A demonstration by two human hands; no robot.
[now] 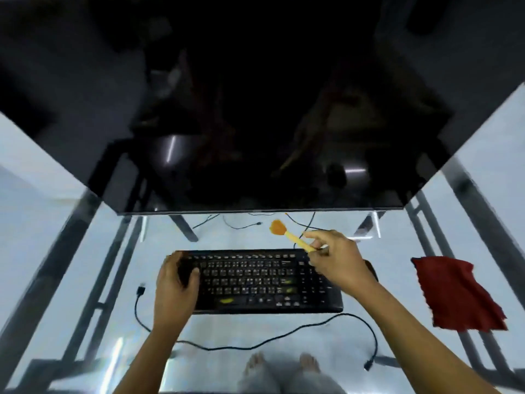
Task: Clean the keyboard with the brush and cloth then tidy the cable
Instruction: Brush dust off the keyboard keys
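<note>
A black keyboard [255,280] lies flat on a glass desk in front of me. My left hand [176,285] grips its left end, thumb on the keys. Above the keyboard's right end, my right hand [332,260] holds a small brush [287,233] by its yellow handle, the orange bristles pointing up and left, clear of the keys. A red cloth [457,294] lies to the right of the keyboard. A black cable [255,344] snakes along the desk in front of the keyboard, with a plug [141,290] at its left end and another plug [368,364] at its right end.
A large dark monitor [255,109] hangs over the back of the glass desk [51,251]. Thin loose wires [241,224] lie under its lower edge. The metal frame [93,280] and my bare feet [281,365] show through the glass.
</note>
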